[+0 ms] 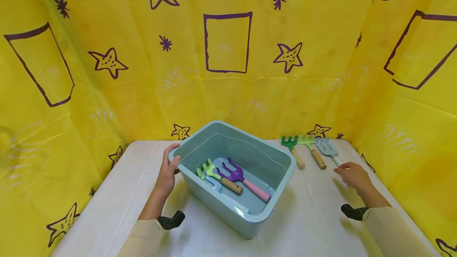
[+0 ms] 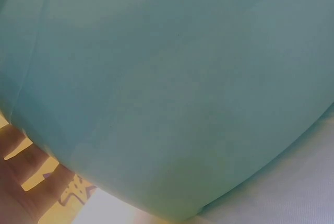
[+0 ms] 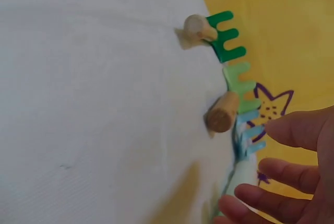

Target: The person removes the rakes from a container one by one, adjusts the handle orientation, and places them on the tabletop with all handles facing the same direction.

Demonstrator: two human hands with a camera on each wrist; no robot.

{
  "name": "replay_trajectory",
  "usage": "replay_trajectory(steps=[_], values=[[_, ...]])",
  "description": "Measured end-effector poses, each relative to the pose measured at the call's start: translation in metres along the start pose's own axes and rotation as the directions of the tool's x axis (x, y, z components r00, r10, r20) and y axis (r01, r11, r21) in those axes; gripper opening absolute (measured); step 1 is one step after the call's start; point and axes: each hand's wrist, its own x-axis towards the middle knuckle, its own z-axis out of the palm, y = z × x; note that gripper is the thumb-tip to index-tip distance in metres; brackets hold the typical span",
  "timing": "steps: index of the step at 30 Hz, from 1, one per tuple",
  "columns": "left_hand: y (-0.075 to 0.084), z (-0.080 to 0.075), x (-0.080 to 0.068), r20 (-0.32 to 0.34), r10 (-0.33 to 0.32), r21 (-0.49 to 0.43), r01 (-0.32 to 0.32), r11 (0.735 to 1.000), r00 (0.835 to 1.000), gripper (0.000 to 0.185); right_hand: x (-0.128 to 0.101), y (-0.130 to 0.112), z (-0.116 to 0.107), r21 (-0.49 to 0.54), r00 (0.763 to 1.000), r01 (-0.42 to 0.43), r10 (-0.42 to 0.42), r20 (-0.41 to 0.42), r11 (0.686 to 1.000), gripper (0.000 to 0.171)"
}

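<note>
Head: left hand [image 1: 167, 172] gripped bin [image 1: 221, 209] rim at 9 o'clock; light-blue fork [image 1: 327, 149] lay at 2 o'clock from bin, right hand [image 1: 355, 176] at its handle. Left wrist: fingers [image 2: 55, 183] showed against bin wall, 8 o'clock. Right wrist: right hand spread apart beside fork, 4 o'clock; contact unclear.

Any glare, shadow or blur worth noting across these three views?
Head view: mostly clear, small glare spot on the near rim of the bin, soft yellowish shadows near the right hand; left wrist: hazy, with a washed-out patch at lower left; right wrist: slightly soft, yellowish-brown shadow on the white table.
</note>
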Motion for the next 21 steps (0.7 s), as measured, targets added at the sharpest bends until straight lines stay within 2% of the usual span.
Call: replay_trajectory(steps=[3,7,10,16,21], values=[[-0.014,-0.002,0.005,-0.009,-0.005,0.001,0.005,1.000,1.000,0.049,0.000,-0.005,-0.004,0.009,0.999,0.028,-0.027,-0.021,1.000,0.052],[-0.026,-0.004,0.009,-0.017,-0.002,0.001,0.002,1.000,1.000,0.049,-0.002,-0.027,-0.013,0.059,0.998,0.057,-0.055,-0.024,0.997,0.054],[-0.028,-0.005,0.009,-0.018,0.004,0.005,-0.004,1.000,1.000,0.049,-0.005,-0.050,-0.019,0.107,0.996,0.089,-0.088,-0.019,0.990,0.058],[-0.028,-0.006,0.009,-0.016,-0.001,0.007,0.001,1.000,1.000,0.048,-0.007,-0.096,-0.024,0.149,0.979,0.205,-0.202,-0.034,0.967,0.061],[-0.027,-0.005,0.008,-0.018,0.012,-0.004,-0.012,1.000,1.000,0.048,-0.010,-0.136,-0.025,0.199,0.969,0.248,-0.247,-0.033,0.948,0.058]])
